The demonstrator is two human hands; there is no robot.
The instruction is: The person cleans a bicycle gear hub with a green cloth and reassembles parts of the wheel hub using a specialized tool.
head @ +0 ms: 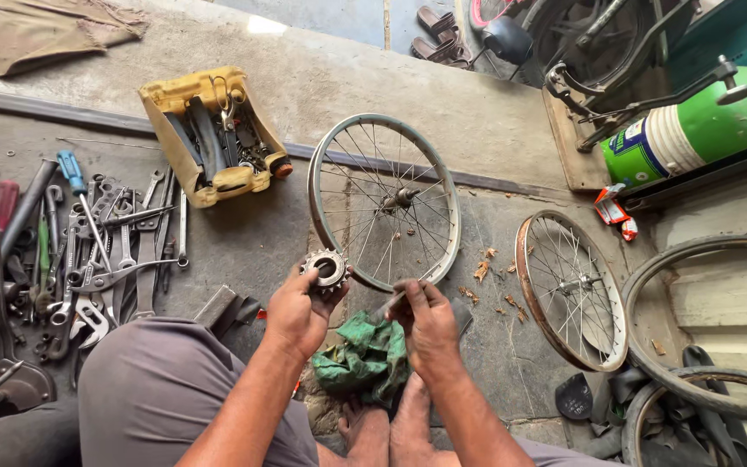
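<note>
The left hand (298,313) is gripping a toothed sprocket (327,268), lifting it up in front of the upright wheel (384,201) so its bore is facing the person. The right hand (425,322) is closing around a thin metal tool (393,302), tip angling toward the sprocket, seemingly to work inside it. A green rag (363,356) is lying bunched between the knees, handy for wiping. Spanners (110,259) are lying spread on the floor to the left, within reach.
</note>
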